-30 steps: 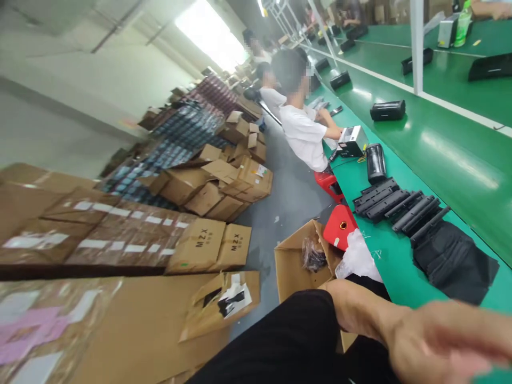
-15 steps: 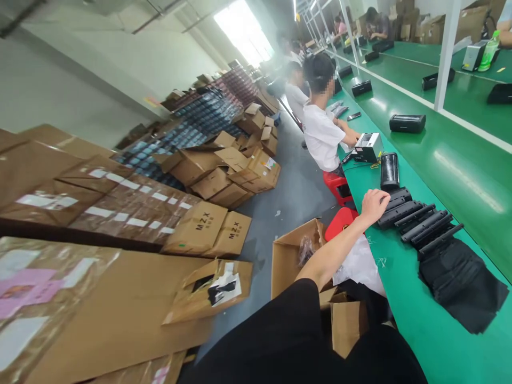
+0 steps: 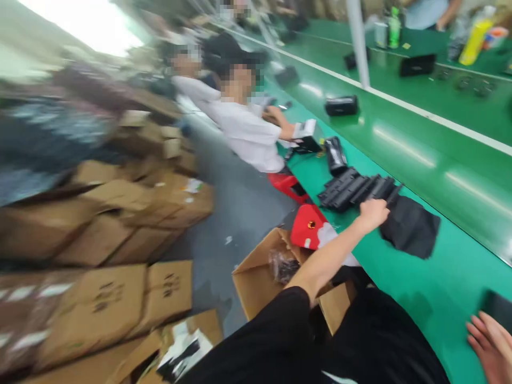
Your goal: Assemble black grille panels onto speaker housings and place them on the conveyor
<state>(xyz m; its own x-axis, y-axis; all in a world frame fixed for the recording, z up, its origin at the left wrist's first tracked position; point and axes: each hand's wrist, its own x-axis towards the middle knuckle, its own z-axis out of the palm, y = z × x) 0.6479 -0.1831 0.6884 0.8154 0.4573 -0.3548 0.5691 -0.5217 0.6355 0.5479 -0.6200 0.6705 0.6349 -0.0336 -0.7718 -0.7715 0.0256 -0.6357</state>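
Note:
My left hand [image 3: 374, 212] reaches out over the green table [image 3: 404, 288]. Its fingers are curled on the near end of a row of long black plastic bars [image 3: 352, 191]. A flat black fabric piece [image 3: 410, 226] lies just right of that hand. My right hand [image 3: 491, 346] shows at the bottom right corner with its fingers stretched out, holding nothing. It sits beside a dark flat object [image 3: 498, 308] at the frame edge. The picture is smeared by head motion.
A co-worker in a white shirt [image 3: 248, 133] sits further along the table at a small device [image 3: 306, 137], with a black cylinder [image 3: 335, 154] nearby. An open cardboard box [image 3: 256, 277] and a red stool [image 3: 306, 226] stand below the table edge. Stacked cartons [image 3: 120, 213] fill the floor on the left.
The view has swung right and down. My left hand has slid from the far end of the bar row to its near end. My right hand has come into view.

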